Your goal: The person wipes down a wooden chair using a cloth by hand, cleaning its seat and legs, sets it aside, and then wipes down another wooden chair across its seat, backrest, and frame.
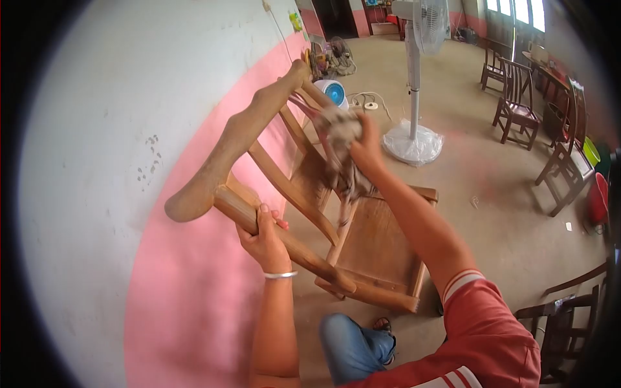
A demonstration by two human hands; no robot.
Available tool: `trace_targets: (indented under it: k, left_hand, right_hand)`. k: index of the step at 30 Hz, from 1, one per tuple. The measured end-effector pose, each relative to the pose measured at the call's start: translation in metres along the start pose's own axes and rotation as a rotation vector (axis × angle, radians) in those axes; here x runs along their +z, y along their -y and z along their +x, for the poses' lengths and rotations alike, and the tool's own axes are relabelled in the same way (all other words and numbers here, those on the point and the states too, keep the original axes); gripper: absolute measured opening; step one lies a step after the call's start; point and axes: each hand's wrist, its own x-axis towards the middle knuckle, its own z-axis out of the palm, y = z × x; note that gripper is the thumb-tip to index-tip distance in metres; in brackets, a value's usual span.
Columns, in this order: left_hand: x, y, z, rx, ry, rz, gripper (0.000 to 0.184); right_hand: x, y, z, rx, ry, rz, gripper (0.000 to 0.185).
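Observation:
A wooden chair (378,242) stands tilted beside the wall, its curved top rail (249,129) toward the upper left. My left hand (264,240) is wrapped round the chair's near back post (301,253), below the top rail; a silver bangle is on that wrist. On the far side of the backrest, my right hand (367,145) grips a crumpled grey-brown cloth (341,132). The cloth is blurred and hangs down by the far post, over part of the backrest. It hides some of the slats and the seat's far corner.
A pink and white wall (187,278) runs along the left. Beyond the chair stand a small blue and white fan (334,94) and a tall fan (414,84) with a plastic-wrapped base. Several wooden chairs (517,107) line the right, near a red bucket (598,197).

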Motion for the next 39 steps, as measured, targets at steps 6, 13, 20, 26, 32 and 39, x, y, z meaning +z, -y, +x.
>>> trace_targets:
  k: [6,13,20,26,32,39]
  left_hand:
    - [0.001,-0.004,-0.003,0.016,0.011,0.059,0.02]
    - [0.002,-0.001,-0.004,0.003,-0.025,0.038,0.019]
    - [0.003,-0.001,-0.003,-0.019,-0.052,-0.006,0.021]
    - [-0.001,0.003,0.002,0.024,0.022,-0.024,0.023]
    - [-0.038,-0.002,-0.047,0.077,0.199,0.208,0.045]
    - [-0.079,0.032,-0.234,-0.552,0.652,0.259,0.048]
  right_hand:
    - [0.085,0.059,0.117,-0.159,0.166,-0.178,0.057]
    - [0.015,-0.122,0.036,0.57,0.08,-0.306,0.06]
    - [-0.099,-0.109,-0.152,0.294,0.409,-0.754,0.051]
    - [-0.136,-0.031,-0.187,0.341,0.708,-0.811,0.051]
    - [-0.194,0.055,-0.211,0.255,0.975,-0.618,0.048]
    - [-0.197,0.187,-0.167,0.326,0.933,-0.846,0.042]
